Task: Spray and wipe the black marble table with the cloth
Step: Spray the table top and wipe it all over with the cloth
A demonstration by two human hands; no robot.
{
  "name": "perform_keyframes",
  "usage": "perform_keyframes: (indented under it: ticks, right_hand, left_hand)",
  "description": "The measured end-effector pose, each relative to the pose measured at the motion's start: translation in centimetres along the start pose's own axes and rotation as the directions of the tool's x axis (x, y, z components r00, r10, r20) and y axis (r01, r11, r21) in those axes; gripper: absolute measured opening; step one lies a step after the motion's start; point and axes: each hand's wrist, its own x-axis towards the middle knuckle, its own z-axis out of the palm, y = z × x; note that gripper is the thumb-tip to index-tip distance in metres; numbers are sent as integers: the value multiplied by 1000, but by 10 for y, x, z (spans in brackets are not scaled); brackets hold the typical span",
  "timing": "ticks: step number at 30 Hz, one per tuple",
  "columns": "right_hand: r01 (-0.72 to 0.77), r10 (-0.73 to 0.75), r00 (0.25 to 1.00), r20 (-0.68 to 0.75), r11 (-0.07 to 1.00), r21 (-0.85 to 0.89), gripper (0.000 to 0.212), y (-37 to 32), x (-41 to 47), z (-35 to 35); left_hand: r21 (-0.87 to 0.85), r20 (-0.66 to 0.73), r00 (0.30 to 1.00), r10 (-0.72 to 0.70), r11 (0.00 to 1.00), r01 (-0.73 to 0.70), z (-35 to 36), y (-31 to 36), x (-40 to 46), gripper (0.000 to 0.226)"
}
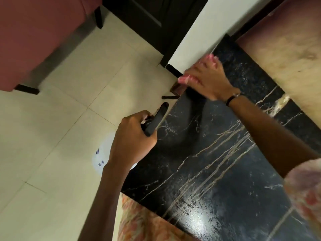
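Note:
The black marble table (pixel 217 153), veined in white and gold, fills the lower right of the head view, with a wet glossy patch near its front. My right hand (pixel 206 79) presses a pink cloth (pixel 185 79) flat on the table's far left corner; the cloth shows only at my fingertips and is blurred. My left hand (pixel 133 138) hovers over the table's left edge, gripping a spray bottle by its black trigger head (pixel 157 120). The bottle's pale, translucent body (pixel 104 153) hangs below my hand, over the floor.
Cream floor tiles (pixel 69 119) spread to the left. A dark red sofa (pixel 34 37) on black legs stands at the top left. A white wall (pixel 205 32) meets the table's far corner. A wooden surface (pixel 286 53) borders the table on the right.

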Motion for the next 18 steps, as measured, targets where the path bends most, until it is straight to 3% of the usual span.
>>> perform_keyframes:
  ticks: [3, 6, 9, 13, 16, 18]
  right_hand:
    - [-50, 51, 999, 14, 998, -39, 65, 2, 6, -1]
    - [-18, 20, 999, 32, 999, -50, 55, -42, -17, 7]
    - [100, -99, 995, 18, 995, -21, 48, -119, -59, 17]
    - [305, -307, 952, -6, 941, 149, 36, -211, -116, 35]
    - [421, -425, 905, -13, 893, 160, 38, -214, -120, 39]
    - [400, -400, 916, -15, 912, 86, 43, -193, -106, 37]
  left_hand:
    - [-17, -2, 999, -36, 999, 36, -9, -12, -13, 20]
    - [-29, -17, 998, -60, 998, 59, -13, -24, -24, 24]
    - [-45, -44, 996, -77, 996, 75, -17, -34, -35, 26]
    - [-65, -85, 991, -106, 993, 100, -21, -46, -52, 32]
    - [-77, -106, 989, -106, 992, 98, -25, -56, -64, 26]
    - [-106, -125, 985, -117, 989, 104, -27, -62, -72, 19]
